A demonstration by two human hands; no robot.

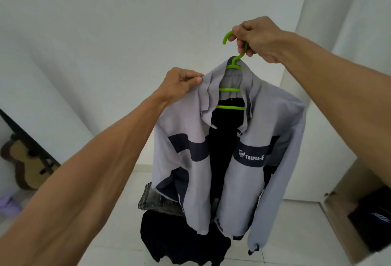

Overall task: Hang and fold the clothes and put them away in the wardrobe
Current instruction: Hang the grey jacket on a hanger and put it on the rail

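A light grey jacket [196, 170] with dark navy bands and a "TRIPLE-F" print hangs open on a bright green plastic hanger [229, 90], held up in front of me. My right hand [256, 39] grips the hanger's hook from above. My left hand [182, 84] pinches the jacket's left shoulder beside the collar. Below the jacket, grey jeans [157, 201] and a black garment [179, 242] lie in a pile on the floor.
An open wardrobe [347, 198] with a wooden interior stands at the lower right, with dark folded clothing [372, 217] on its shelf. A guitar [25, 164] leans against the wall at the left. White walls and a white tiled floor [118, 212] surround the pile.
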